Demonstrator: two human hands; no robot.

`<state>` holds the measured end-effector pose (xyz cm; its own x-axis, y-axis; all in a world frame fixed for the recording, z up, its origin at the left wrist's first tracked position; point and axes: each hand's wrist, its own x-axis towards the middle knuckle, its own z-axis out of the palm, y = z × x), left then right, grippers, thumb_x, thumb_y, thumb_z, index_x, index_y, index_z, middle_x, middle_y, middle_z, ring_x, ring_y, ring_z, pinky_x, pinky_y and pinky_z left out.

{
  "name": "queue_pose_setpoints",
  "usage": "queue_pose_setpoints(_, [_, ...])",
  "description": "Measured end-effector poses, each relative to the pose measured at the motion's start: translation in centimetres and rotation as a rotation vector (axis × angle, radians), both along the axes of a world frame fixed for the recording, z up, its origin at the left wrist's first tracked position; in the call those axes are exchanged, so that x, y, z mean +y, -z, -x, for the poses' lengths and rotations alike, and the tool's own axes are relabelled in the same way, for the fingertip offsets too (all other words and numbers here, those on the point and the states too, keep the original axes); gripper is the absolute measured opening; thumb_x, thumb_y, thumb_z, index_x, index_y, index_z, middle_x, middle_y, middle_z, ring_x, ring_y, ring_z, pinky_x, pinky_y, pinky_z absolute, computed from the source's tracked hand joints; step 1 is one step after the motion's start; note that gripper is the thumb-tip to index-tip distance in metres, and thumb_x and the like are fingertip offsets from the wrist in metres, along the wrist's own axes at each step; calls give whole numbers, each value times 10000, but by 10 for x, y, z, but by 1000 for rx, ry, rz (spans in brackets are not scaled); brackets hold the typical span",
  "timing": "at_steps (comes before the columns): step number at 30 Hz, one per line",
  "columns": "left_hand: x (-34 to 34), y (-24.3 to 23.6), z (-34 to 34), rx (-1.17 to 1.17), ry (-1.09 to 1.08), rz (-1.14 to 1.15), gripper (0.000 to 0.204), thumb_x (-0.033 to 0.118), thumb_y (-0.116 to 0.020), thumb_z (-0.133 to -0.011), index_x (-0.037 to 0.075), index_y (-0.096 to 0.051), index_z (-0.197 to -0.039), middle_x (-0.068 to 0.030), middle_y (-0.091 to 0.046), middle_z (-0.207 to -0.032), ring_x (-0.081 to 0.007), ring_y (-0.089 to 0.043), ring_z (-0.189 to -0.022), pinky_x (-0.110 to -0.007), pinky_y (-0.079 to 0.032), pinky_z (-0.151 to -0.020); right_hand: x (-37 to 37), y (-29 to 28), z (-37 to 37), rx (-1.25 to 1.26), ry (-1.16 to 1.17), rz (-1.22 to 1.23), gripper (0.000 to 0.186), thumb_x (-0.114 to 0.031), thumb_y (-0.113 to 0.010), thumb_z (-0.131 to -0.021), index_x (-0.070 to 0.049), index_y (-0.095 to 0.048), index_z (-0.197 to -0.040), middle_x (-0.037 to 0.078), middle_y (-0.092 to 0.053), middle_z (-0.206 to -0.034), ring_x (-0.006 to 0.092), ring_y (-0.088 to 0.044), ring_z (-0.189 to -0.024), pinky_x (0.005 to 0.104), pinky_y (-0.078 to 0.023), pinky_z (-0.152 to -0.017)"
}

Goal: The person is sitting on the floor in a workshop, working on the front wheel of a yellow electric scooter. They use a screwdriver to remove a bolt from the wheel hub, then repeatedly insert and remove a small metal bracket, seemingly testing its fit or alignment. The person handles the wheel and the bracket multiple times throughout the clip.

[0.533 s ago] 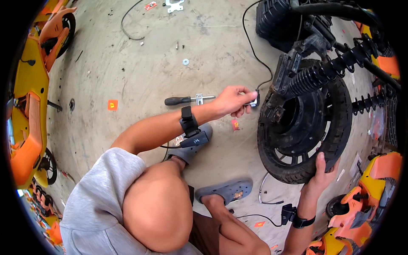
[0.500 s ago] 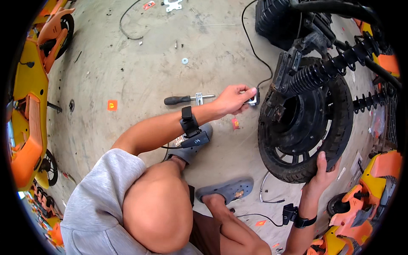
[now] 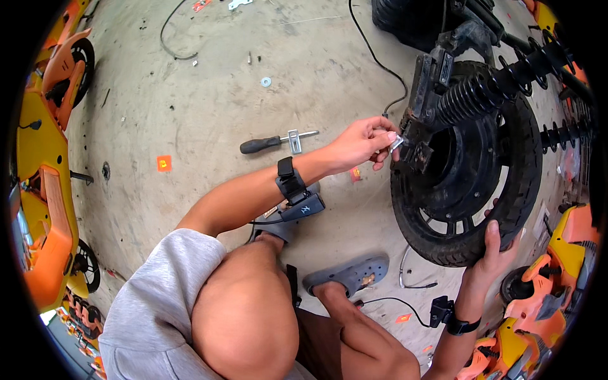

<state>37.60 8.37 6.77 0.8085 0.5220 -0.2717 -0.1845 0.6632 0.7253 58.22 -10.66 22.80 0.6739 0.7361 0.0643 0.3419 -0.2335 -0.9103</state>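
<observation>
A small silver metal bracket [image 3: 396, 143] is pinched in the thumb and fingers of my left hand [image 3: 368, 144], beside the axle end of a black wheel [image 3: 423, 243]. The fingers partly cover the bracket. The wheel has a treaded tyre and sits under a dark frame arm [image 3: 419, 88]. My right hand [image 3: 494, 256] wraps round the tyre's lower right edge, with the thumb on the near side. Just above my left hand, a black cable [image 3: 394, 79] runs down toward the wheel. On the floor left of that hand lies a screwdriver [image 3: 261, 145], a second metal bracket [image 3: 294, 142] across its shaft.
A black coil-spring shock absorber [image 3: 478, 98] slants above the wheel, with another spring [image 3: 563, 136] behind. A washer [image 3: 266, 82] and a loose cable [image 3: 166, 35] lie on the floor. Yellow and orange vehicles [image 3: 47, 139] line the left side; more parts [image 3: 557, 266] stand at right.
My left hand has carried the bracket rightward, close up against the wheel's axle area. My right hand stays on the tyre, and the whole view has shifted slightly.
</observation>
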Motion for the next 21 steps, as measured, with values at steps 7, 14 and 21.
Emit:
queue_pose_setpoints(7, [-19, -4, -17, 143, -150, -129, 253, 230, -453, -1052, 22, -547, -1163, -39, -532, -754, -96, -476, -561, -259, -441, -486, -1, 1, 1, 14, -16, -9, 561, -200, -659, -858, 24, -475, -1338, 168, -604, -1228, 224, -596, -1055, 337, -451, -970])
queue_pose_setpoints(14, [-18, 1, -22, 104, -194, -160, 246, 246, -471, -1048, 14, -534, -1096, -27, -495, -723, -86, -454, -547, -258, -419, -469, 3, -1, 6, 14, -14, -20, 534, -183, -641, -865, 30, -483, -1328, 166, -604, -1225, 216, -591, -1039, 329, -441, -968])
queue_pose_setpoints(21, [-15, 4, -22, 151, -188, -234, 226, 219, -508, -1032, 4, -540, -1096, -42, -541, -741, -90, -491, -553, -257, -422, -469, 6, -1, 8, 8, 6, -18, 533, -174, -639, -863, 28, -483, -1332, 169, -606, -1227, 212, -595, -1029, 329, -441, -972])
